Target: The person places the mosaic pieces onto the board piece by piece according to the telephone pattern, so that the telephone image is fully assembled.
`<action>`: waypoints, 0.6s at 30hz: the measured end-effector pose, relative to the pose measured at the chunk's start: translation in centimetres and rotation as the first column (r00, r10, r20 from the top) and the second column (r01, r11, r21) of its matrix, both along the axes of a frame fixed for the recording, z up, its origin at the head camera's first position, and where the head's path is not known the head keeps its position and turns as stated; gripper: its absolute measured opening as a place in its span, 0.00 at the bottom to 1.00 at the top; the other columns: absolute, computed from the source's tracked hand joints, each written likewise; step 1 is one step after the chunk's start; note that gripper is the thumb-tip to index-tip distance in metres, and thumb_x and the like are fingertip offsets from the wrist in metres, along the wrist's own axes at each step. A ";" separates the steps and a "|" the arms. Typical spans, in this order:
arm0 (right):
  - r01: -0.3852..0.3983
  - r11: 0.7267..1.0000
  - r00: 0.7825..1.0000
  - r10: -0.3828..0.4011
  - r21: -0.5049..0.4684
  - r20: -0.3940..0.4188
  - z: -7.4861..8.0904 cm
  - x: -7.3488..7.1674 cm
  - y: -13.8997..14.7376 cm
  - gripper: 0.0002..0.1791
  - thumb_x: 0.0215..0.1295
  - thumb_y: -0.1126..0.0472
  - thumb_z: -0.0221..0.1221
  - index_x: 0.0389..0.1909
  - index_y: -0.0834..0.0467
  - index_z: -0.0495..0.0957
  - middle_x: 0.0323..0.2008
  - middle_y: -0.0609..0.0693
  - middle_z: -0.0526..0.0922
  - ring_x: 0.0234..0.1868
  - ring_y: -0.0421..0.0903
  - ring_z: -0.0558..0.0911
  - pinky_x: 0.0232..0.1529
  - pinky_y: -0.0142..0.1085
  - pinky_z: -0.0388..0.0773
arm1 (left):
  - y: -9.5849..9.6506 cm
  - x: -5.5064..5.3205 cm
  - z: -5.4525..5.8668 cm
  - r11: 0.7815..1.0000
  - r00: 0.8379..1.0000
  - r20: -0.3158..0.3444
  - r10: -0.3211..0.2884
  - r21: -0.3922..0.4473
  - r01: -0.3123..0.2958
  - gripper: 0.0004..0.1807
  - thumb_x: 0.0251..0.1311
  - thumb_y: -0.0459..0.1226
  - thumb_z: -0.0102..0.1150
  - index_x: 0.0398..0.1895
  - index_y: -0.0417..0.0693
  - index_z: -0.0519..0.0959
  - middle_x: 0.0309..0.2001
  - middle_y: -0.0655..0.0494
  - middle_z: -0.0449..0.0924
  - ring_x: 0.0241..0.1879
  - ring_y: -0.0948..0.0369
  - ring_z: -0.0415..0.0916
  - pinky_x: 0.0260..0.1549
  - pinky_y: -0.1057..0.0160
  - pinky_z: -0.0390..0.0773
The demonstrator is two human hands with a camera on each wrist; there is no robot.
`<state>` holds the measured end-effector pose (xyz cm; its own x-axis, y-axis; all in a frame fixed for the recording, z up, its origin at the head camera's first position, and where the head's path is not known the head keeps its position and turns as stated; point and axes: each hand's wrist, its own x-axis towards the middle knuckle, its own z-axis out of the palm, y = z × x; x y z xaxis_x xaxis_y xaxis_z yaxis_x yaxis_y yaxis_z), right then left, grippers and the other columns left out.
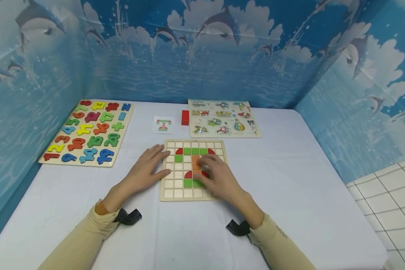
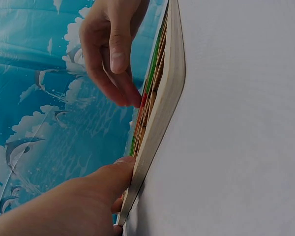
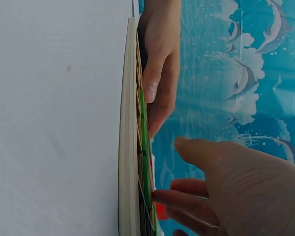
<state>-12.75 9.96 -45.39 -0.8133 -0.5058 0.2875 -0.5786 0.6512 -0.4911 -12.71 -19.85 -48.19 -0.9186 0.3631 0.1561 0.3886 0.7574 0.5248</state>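
A wooden grid board (image 1: 169,193) lies on the white table with coloured tiles set in its cells. Green square tiles (image 1: 188,183), red rounded tiles (image 1: 179,151) and orange tiles (image 1: 195,162) form a pattern, partly covered by my right hand. My left hand (image 1: 142,170) rests at the board's left edge, its thumb and fingertips touching the rim. Above the right half hovers my right hand (image 1: 221,179), fingers loosely bent, thumb apart from them. Between them I see no tile in the right wrist view; the fingertips (image 3: 160,195) are close to the tiles.
Behind the board lie a picture card (image 1: 162,129) with a similar coloured pattern and a red block (image 1: 185,117). A number puzzle board (image 1: 119,153) is at the left, a vehicle picture puzzle (image 1: 206,135) at the back. Dolphin-printed curtains (image 1: 195,82) surround the table.
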 end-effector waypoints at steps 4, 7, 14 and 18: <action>-0.007 0.999 0.999 0.006 -0.033 -0.031 0.0 0.0 0.2 0.20 0.68 0.53 0.72 0.55 0.59 0.85 0.52 0.50 0.86 0.57 0.47 0.82 0.59 0.45 0.86 | 0.1 -0.1 0.0 1.000 1.000 0.007 0.003 -0.001 -0.003 0.38 0.71 0.52 0.65 0.79 0.48 0.67 0.84 0.44 0.55 0.85 0.45 0.45 0.84 0.41 0.45; -0.004 0.999 0.999 0.002 -0.052 -0.042 0.0 0.0 0.2 0.16 0.67 0.55 0.72 0.51 0.59 0.86 0.49 0.50 0.87 0.55 0.47 0.83 0.57 0.45 0.86 | 0.1 -0.1 0.0 1.000 1.000 0.008 0.003 0.001 -0.003 0.38 0.70 0.51 0.65 0.79 0.48 0.68 0.83 0.44 0.55 0.85 0.45 0.45 0.84 0.40 0.45; -0.026 0.994 0.997 0.017 -0.111 -0.078 0.0 0.0 0.3 0.04 0.68 0.60 0.70 0.41 0.55 0.88 0.41 0.47 0.88 0.50 0.45 0.84 0.53 0.44 0.85 | 0.2 -0.1 0.2 1.000 1.000 0.005 -0.004 0.008 0.004 0.38 0.71 0.52 0.65 0.78 0.49 0.68 0.83 0.44 0.55 0.85 0.45 0.45 0.84 0.41 0.45; 0.017 0.992 0.995 -0.030 -0.127 -0.096 -0.1 -0.4 0.4 0.10 0.68 0.59 0.70 0.46 0.58 0.88 0.45 0.50 0.90 0.53 0.47 0.85 0.57 0.46 0.85 | 0.1 0.0 0.2 1.000 1.000 0.006 -0.003 0.007 0.003 0.38 0.70 0.52 0.65 0.79 0.48 0.67 0.83 0.44 0.55 0.85 0.45 0.45 0.84 0.41 0.44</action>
